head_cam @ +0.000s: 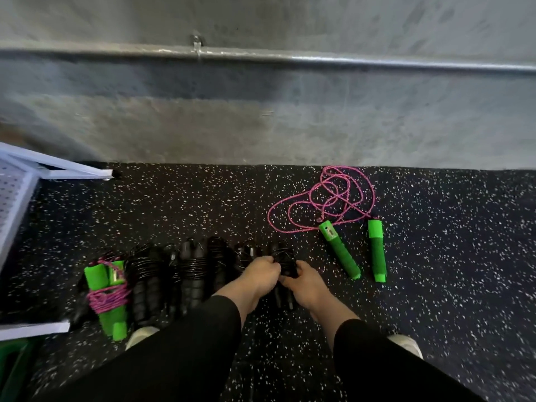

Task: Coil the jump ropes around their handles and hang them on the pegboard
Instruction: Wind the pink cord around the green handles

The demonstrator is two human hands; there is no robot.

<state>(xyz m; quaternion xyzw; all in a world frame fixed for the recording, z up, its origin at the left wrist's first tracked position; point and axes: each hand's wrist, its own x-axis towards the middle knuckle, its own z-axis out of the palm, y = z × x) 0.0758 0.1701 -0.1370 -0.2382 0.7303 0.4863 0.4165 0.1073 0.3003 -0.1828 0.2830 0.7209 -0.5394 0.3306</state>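
Both hands, the left hand (262,271) and the right hand (304,285), are clenched on a black jump rope (282,258) low over the speckled floor (435,271), apparently finishing its coil, so next likely comes the loose pink rope with green handles (339,250).

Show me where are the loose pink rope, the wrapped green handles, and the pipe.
Loose pink rope (322,195), head view: on its tangled loops.
Wrapped green handles (106,297), head view: on the pink windings.
Pipe (290,58), head view: on its middle.
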